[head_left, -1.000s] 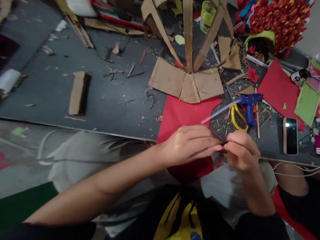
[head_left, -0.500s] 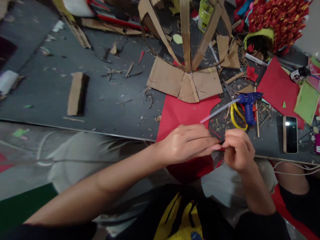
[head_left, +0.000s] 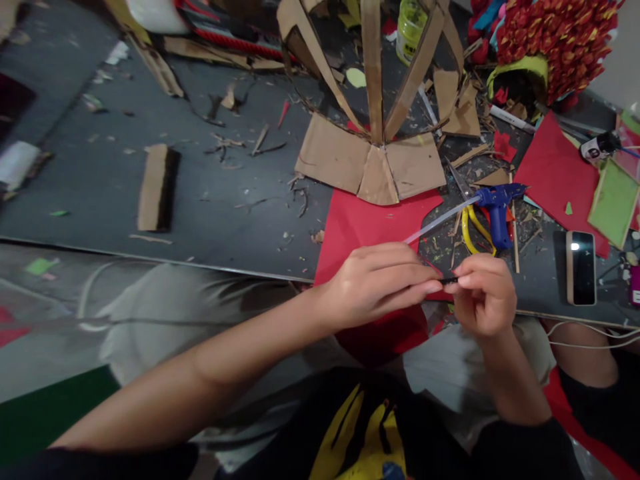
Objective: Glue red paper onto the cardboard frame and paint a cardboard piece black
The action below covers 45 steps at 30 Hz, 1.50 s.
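Observation:
A small thin dark piece [head_left: 449, 281] is pinched between my two hands near the table's front edge. My left hand [head_left: 383, 283] grips its left end, fingers pressed together, above a red sheet [head_left: 360, 223] that hangs over the edge. At the piece's right end, the thumb and curled fingers of my right hand [head_left: 485, 293] are closed. Just behind my hands lie a blue glue gun [head_left: 499, 213] with a clear glue stick and yellow-handled scissors [head_left: 467, 230]. A cardboard frame [head_left: 373, 160] with upright strips stands on the red sheet's back part.
A cardboard block [head_left: 153, 187] lies on the left of the table [head_left: 225, 233]. To the right are a phone [head_left: 581, 269], red paper [head_left: 563, 177] and a green piece [head_left: 614, 203]. Behind stand a yellow jar [head_left: 411, 33] and a red decorated object [head_left: 575, 40]. Another person's leg shows at lower right.
My right hand has shifted slightly right and up, and more of the dark piece shows between my fingers. My left hand has stayed nearly in place.

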Tool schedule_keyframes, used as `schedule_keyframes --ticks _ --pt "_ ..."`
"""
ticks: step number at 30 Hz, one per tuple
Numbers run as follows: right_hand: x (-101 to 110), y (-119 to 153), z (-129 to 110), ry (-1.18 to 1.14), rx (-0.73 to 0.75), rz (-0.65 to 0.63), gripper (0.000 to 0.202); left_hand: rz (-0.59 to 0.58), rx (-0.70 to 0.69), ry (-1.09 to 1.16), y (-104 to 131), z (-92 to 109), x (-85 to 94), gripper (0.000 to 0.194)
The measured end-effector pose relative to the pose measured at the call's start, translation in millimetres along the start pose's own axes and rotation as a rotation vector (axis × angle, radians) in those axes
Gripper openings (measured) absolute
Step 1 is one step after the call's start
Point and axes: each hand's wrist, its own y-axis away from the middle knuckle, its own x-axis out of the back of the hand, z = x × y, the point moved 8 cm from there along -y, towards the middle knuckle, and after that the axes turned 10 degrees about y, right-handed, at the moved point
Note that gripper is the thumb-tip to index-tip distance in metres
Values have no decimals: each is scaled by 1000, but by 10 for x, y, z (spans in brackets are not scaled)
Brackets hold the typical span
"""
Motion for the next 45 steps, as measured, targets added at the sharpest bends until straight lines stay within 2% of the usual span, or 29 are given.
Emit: schedule_keyframes --ticks 4,8,12,16,21,25,30,34,39,45 --pt "3 -14 29 37 -19 -42 17 -4 -1 -53 2 -13 25 10" --pt "37 -25 48 134 -17 -58 25 31 71 -125 -2 -96 77 9" --pt "6 -15 66 263 -18 -122 21 18 84 -200 -12 -133 70 11" --pt "-43 0 28 296 26 -174 20 -28 88 -183 -9 -143 31 10" --pt "-53 8 -4 371 89 -191 24 -39 161 -142 -14 -187 38 6" --pt "-85 31 -9 431 158 -218 22 -105 228 -125 -18 -247 -10 11" --pt "-137 60 -10 447 193 -268 23 -214 379 -72 25 -385 -81 17" --pt "-156 65 -38 441 233 -287 22 -286 445 8 42 -414 -105 19" --pt "-145 35 -41 410 221 -261 20 -293 405 -63 31 -378 -108 20" --pt "-85 -16 -50 420 156 -181 19 -214 214 -233 4 -252 -107 16"
